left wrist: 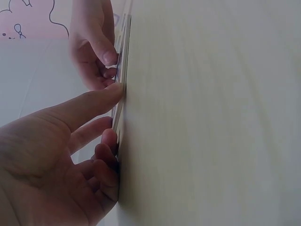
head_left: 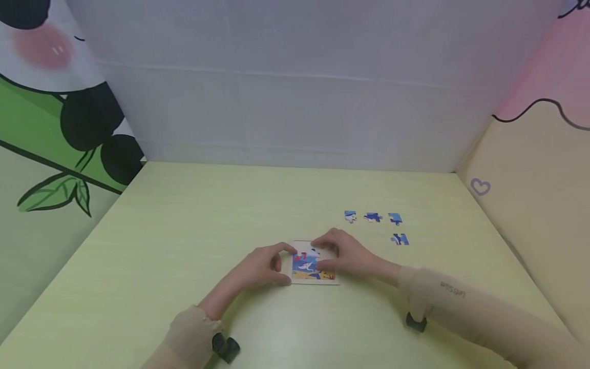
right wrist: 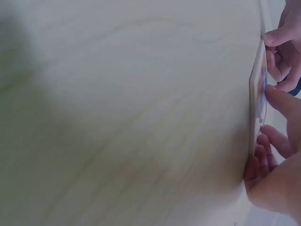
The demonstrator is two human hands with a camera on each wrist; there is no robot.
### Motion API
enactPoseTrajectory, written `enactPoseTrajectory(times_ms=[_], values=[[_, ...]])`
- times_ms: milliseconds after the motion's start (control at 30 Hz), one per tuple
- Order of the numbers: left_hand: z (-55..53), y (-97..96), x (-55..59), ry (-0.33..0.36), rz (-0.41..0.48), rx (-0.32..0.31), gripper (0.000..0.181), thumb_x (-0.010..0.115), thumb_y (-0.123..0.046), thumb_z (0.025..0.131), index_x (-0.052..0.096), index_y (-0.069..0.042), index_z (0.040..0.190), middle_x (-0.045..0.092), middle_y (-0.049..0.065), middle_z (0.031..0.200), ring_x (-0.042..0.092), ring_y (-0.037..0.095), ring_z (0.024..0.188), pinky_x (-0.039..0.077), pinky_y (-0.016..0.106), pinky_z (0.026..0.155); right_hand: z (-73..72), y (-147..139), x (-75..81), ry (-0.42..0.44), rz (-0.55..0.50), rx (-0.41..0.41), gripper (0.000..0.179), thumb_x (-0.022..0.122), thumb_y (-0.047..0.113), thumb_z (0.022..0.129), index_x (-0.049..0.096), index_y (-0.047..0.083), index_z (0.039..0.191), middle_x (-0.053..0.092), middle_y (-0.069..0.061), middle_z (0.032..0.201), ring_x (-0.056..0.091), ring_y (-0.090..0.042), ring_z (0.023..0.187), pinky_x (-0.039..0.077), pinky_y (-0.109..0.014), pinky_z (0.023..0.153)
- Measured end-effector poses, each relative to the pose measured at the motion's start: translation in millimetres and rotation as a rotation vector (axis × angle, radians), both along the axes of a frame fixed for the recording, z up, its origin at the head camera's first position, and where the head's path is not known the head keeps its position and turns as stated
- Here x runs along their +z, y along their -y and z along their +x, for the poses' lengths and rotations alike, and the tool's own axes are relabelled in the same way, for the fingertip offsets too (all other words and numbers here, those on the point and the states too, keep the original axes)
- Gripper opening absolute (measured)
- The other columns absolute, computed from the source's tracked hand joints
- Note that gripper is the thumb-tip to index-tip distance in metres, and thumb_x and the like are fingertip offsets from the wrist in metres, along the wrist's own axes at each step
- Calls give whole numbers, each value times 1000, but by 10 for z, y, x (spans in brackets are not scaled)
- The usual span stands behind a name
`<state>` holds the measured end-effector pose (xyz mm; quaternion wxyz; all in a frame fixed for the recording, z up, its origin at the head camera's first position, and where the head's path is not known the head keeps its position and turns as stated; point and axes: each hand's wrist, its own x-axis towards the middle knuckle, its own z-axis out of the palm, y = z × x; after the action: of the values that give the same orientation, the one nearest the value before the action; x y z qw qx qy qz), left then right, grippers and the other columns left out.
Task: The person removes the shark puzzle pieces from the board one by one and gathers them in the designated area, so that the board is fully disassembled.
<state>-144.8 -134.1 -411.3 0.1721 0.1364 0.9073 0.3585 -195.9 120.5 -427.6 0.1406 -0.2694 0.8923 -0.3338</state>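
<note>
A small puzzle board (head_left: 316,281) with a pale border lies flat on the table. Fitted pieces (head_left: 305,264) form a blue and sandy picture across its lower and middle parts. At the left edge, my left hand (head_left: 264,266) holds the board, thumb by the lower corner and index finger higher up. My right hand (head_left: 349,253) reaches over the board's right side, thumb and index finger apart, their tips touching the picture. Beneath its index finger shows a white patch of the picture. In the right wrist view, the right thumb (right wrist: 278,99) rests on the board's face.
Beyond the right hand, several loose blue and white puzzle pieces lie on the table, among them one dark blue piece (head_left: 373,217) and a nearer piece (head_left: 400,239). A white panel (head_left: 295,118) stands along the table's back edge, with painted panels at both sides.
</note>
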Motion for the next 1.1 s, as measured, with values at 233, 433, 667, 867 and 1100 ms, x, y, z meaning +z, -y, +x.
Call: enactPoseTrajectory(times_ms=[233,433,667,867,1100], values=[[-6,1,2,-5,-9,-2,58,83,-22,78,59,-22,130,55,0,79,49,14,71,39,27,65,-12,65,35,35,14,-2,43,83,26,79,68,25,119,62,7,118,53,-14,111,41,-41,104],[-2,10,-1,-9,6,-9,58,83,-21,78,59,-20,130,55,1,79,49,14,71,39,28,65,0,121,73,89,1,-14,42,83,20,78,64,21,117,64,5,113,55,-14,107,44,-38,102],[5,6,-2,-15,12,-11,58,83,-20,77,59,-19,130,55,1,78,48,14,70,39,27,64,42,135,110,122,-32,-32,42,82,13,78,62,20,114,63,4,102,55,-13,95,47,-29,87],[5,-3,-1,-11,5,-2,58,84,-21,77,59,-20,130,55,1,78,49,14,70,39,28,64,37,107,112,123,-40,-24,39,80,13,81,63,21,116,65,5,100,58,-13,90,49,-25,80],[18,0,13,-16,5,-7,58,84,-19,77,59,-18,129,54,1,78,48,14,70,38,27,64,37,78,87,9,37,23,42,79,20,82,65,23,122,64,11,101,55,-10,92,48,-28,85]])
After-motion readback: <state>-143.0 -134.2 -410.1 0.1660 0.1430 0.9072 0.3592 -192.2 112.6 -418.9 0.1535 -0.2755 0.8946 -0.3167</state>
